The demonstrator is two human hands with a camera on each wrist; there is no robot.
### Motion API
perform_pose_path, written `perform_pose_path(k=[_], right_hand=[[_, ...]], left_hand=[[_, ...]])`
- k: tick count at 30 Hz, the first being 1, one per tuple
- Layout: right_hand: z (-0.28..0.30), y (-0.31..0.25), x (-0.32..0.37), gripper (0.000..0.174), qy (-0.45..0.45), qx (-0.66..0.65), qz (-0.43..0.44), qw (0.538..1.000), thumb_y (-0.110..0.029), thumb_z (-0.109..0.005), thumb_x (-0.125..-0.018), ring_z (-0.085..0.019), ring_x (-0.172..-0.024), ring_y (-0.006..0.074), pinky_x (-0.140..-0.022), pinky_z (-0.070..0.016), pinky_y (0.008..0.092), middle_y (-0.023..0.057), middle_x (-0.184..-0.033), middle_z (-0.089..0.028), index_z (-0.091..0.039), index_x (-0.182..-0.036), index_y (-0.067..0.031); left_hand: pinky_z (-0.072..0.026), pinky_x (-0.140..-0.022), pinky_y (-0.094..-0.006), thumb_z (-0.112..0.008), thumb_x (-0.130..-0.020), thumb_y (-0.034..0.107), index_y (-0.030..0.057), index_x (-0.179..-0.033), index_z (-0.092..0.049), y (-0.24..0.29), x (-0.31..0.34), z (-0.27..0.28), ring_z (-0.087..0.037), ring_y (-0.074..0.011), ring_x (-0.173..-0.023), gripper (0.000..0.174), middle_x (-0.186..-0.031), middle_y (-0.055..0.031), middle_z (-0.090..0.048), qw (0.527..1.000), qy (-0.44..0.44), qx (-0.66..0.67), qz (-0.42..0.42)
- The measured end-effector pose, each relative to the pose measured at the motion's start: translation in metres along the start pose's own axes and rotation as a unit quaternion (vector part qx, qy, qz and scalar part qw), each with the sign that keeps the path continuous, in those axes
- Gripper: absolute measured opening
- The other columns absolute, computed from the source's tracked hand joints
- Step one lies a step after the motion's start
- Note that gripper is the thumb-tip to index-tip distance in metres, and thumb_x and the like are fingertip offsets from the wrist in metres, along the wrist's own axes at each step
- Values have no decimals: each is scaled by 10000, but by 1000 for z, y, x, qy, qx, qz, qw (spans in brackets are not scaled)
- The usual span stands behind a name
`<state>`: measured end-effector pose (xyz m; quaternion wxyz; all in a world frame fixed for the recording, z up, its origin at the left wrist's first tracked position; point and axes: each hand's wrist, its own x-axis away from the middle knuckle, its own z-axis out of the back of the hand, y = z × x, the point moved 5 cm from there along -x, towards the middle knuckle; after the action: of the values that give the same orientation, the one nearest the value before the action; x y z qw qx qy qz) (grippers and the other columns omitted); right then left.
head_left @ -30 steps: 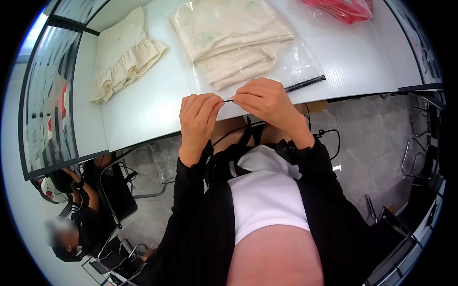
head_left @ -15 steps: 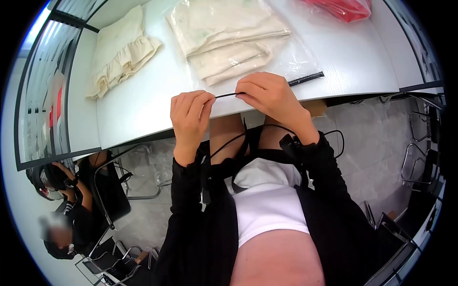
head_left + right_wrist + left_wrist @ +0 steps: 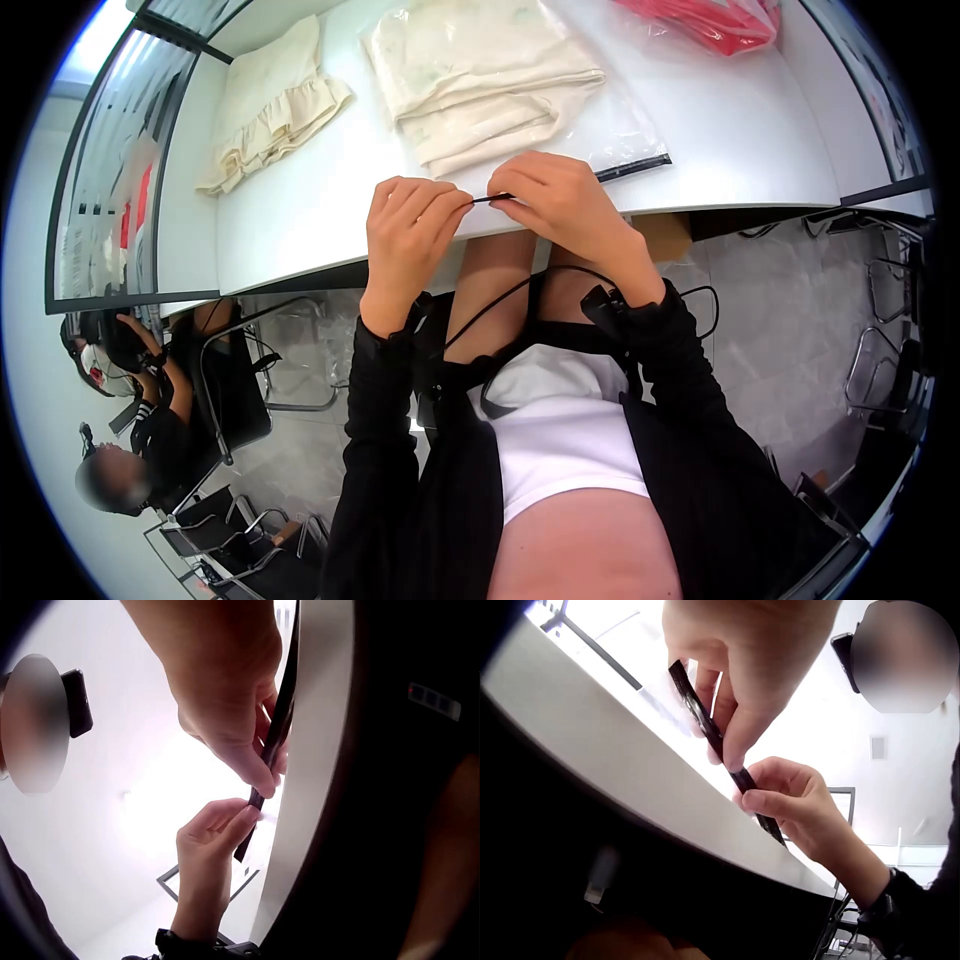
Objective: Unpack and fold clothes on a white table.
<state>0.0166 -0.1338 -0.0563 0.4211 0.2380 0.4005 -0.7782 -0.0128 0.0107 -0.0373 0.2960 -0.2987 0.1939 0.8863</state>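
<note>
A clear plastic bag [image 3: 615, 125] holding folded cream fabric [image 3: 490, 85] lies on the white table, a black strip [image 3: 635, 167] along its near edge. My left hand [image 3: 408, 235] and right hand [image 3: 565, 205] pinch this strip between thumb and fingers, a short way apart at the table's front edge. In the left wrist view the black strip [image 3: 769, 823] runs slantwise through both hands' fingertips. The right wrist view shows the strip [image 3: 283, 712] passing under my right hand [image 3: 225, 697], with my left hand [image 3: 206, 851] pinching near its lower end.
A folded cream cloth with a ruffle [image 3: 285, 115] lies on the table's left part. Red plastic packaging [image 3: 715, 25] is at the back right. A glass partition [image 3: 115, 190] stands at the left, with a seated person [image 3: 160, 440] beyond. Black cables hang by my lap.
Both hands stay on the strip; the gap between them widened, then narrowed slightly. The head view has shifted a little.
</note>
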Motion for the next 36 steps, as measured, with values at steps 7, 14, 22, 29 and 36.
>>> perform_pose_path(k=[7, 14, 22, 29, 36], right_hand=[[10, 9, 0, 112, 29, -2, 13, 999, -97, -652, -710, -551, -650, 206, -561, -448, 297, 28, -706, -555, -554, -744, -56], [13, 14, 0, 112, 22, 13, 0, 1000, -87, -654, -702, -547, -623, 213, -539, -442, 306, 30, -664, -537, -550, -734, -59], [19, 17, -5, 191, -19, -11, -86, 996, -69, -682, -688, -560, -640, 219, -544, -446, 297, 32, -827, -570, -553, -827, -42], [15, 25, -2, 165, -37, -3, -70, 997, -73, -674, -701, -557, -620, 214, -531, -439, 289, 32, -786, -570, -556, -811, -43], [10, 28, 0, 127, -44, -6, -85, 995, -92, -668, -717, -551, -608, 210, -518, -428, 292, 31, -752, -565, -569, -779, -46]], left_hand=[[-384, -682, -292, -697, -662, 44, 69, -737, -618, -2, -6, 2, -547, -181, -706, 112, -732, -10, -600, 1000, 2, -4, 19], [-404, -671, -302, -689, -660, 33, 72, -767, -633, 2, -19, -8, -551, -195, -708, 127, -760, -13, -610, 999, -9, 26, 17], [-427, -590, -282, -660, -666, 27, 112, -826, -660, -11, -23, -20, -541, -168, -657, 181, -765, 9, -597, 998, -12, 59, 8], [-411, -576, -279, -706, -660, 93, 133, -867, -672, -14, -23, -23, -511, -150, -630, 213, -804, 25, -588, 998, -25, 55, 20], [-398, -617, -283, -724, -649, 133, 130, -902, -675, -21, -13, -23, -521, -157, -684, 258, -829, 19, -596, 993, -77, 68, 54]])
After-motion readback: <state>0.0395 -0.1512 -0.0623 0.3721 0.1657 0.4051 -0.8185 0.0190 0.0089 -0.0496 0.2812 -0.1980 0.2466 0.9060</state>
